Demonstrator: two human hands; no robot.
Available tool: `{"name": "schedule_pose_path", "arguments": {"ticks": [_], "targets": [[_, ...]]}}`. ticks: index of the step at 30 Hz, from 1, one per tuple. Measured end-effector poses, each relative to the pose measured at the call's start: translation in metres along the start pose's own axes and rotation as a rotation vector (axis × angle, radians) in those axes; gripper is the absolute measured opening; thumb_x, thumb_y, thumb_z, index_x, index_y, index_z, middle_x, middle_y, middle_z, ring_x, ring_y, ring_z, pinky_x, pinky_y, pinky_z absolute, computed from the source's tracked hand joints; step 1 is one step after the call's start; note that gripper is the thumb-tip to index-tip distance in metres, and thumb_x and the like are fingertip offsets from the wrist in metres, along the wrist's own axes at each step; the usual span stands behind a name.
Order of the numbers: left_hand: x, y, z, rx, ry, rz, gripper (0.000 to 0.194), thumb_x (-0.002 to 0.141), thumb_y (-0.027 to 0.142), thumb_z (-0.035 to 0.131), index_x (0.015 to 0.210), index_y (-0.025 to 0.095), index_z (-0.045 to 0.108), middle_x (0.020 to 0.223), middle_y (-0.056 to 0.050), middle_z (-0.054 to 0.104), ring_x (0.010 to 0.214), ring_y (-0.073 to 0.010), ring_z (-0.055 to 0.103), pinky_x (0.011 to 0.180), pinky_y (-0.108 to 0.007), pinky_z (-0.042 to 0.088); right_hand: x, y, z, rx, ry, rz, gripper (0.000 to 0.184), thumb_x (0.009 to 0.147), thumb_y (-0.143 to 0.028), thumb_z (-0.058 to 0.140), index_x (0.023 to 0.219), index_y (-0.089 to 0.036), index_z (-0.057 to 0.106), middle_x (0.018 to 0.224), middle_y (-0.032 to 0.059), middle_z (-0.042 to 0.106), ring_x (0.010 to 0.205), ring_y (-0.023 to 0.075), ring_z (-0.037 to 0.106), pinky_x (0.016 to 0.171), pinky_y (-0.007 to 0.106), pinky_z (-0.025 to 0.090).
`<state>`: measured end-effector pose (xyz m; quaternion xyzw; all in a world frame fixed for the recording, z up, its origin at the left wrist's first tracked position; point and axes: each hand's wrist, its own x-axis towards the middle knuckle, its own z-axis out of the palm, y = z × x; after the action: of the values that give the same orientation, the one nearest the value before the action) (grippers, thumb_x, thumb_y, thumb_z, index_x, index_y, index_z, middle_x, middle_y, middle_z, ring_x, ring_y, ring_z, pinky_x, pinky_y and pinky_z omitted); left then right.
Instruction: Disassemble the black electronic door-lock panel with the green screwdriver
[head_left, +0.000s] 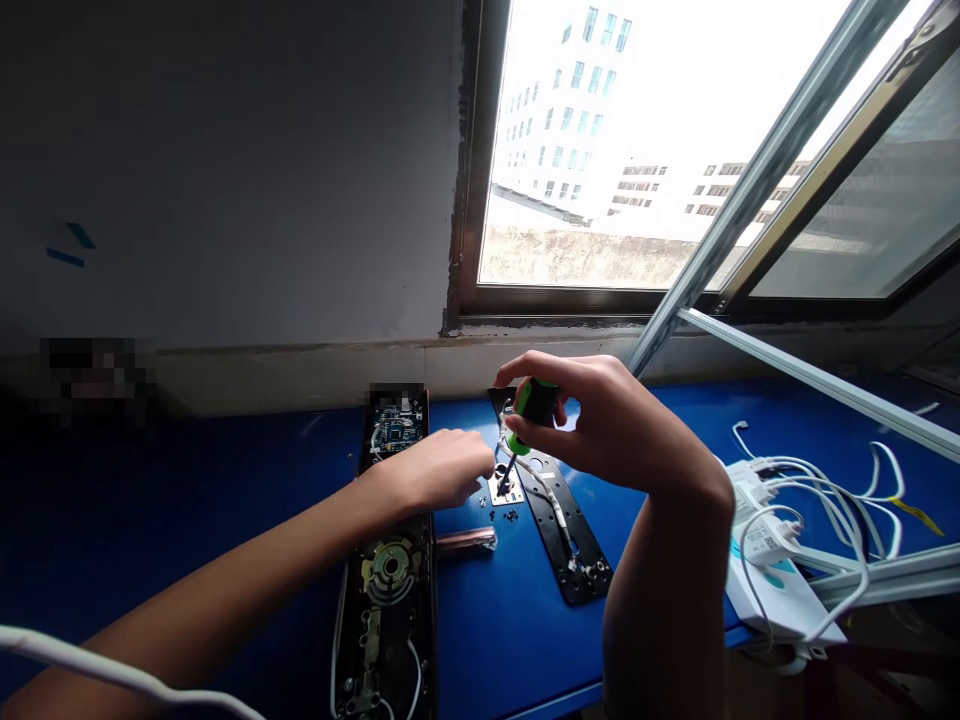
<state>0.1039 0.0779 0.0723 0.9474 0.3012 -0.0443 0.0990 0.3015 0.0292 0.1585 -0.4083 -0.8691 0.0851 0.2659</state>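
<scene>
A window (600,150) fills the view at 1 o'clock, with pale office blocks beyond it. Below runs the blue surface (495,640), with a bundle of white cables and plug adapters (757,540) at 4 o'clock. A long black lock housing (386,620) lies open at 7 o'clock, and a circuit board (394,430) sits at its far end, around 8 o'clock. A black mounting plate (577,560) with a white wire (551,500) lies at 5 o'clock. The right hand (600,420) grips a green-and-black screwdriver (536,405) upright, its shaft pointing down at a small steel plate (504,490), though contact is hard to confirm from this angle. The left hand (435,470) hangs half open just beside that plate, touching nothing, above a few tiny black screws (510,516) at 6 o'clock.
</scene>
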Motion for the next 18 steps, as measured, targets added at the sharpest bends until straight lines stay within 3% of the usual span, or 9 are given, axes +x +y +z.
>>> {"name": "schedule_pose_path", "arguments": {"ticks": [2, 4, 10, 14, 18], "targets": [[-0.020, -0.007, -0.006, -0.051, 0.137, 0.039, 0.013, 0.092, 0.015, 0.065, 0.097, 0.019, 0.076, 0.103, -0.009, 0.074, 0.102, -0.0273, 0.069, 0.085, -0.037, 0.053, 0.002, -0.004, 0.002, 0.039, 0.007, -0.041, 0.029, 0.090, -0.023, 0.070, 0.119, -0.021, 0.067, 0.087, -0.0006, 0.073, 0.067, 0.0096, 0.061, 0.063, 0.024, 0.050], [-0.042, -0.016, -0.010, -0.103, 0.276, 0.080, 0.016, 0.097, 0.016, 0.062, 0.104, 0.020, 0.076, 0.111, -0.008, 0.073, 0.105, -0.0240, 0.068, 0.092, -0.037, 0.053, 0.005, -0.009, 0.005, 0.074, 0.029, -0.085, 0.029, 0.090, -0.023, 0.070, 0.118, -0.020, 0.066, 0.089, -0.0009, 0.074, 0.069, 0.0094, 0.062, 0.065, 0.025, 0.052], [-0.107, -0.046, -0.011, -0.145, 0.529, -0.014, 0.020, 0.100, 0.025, 0.059, 0.110, 0.021, 0.076, 0.118, -0.008, 0.069, 0.109, -0.0219, 0.065, 0.093, -0.033, 0.054, 0.019, -0.036, 0.025, 0.195, 0.236, -0.151, 0.037, 0.089, -0.017, 0.070, 0.125, -0.020, 0.063, 0.093, 0.0002, 0.074, 0.077, 0.0124, 0.067, 0.074, 0.029, 0.058], [-0.138, -0.064, -0.007, -0.173, 0.517, -0.114, 0.022, 0.100, 0.031, 0.061, 0.113, 0.024, 0.076, 0.118, -0.007, 0.068, 0.103, -0.0209, 0.067, 0.090, -0.032, 0.055, 0.035, -0.056, 0.043, 0.263, 0.365, -0.173, 0.034, 0.089, -0.018, 0.072, 0.122, -0.021, 0.064, 0.101, 0.0027, 0.075, 0.088, 0.0163, 0.071, 0.077, 0.032, 0.061], [-0.153, -0.075, -0.004, -0.240, 0.427, -0.136, 0.022, 0.100, 0.034, 0.061, 0.114, 0.026, 0.076, 0.119, -0.005, 0.068, 0.104, -0.0203, 0.067, 0.090, -0.030, 0.054, 0.053, -0.070, 0.060, 0.237, 0.395, -0.256, 0.033, 0.087, -0.014, 0.072, 0.118, -0.021, 0.067, 0.096, 0.0002, 0.074, 0.079, 0.0135, 0.070, 0.070, 0.029, 0.061]]}}
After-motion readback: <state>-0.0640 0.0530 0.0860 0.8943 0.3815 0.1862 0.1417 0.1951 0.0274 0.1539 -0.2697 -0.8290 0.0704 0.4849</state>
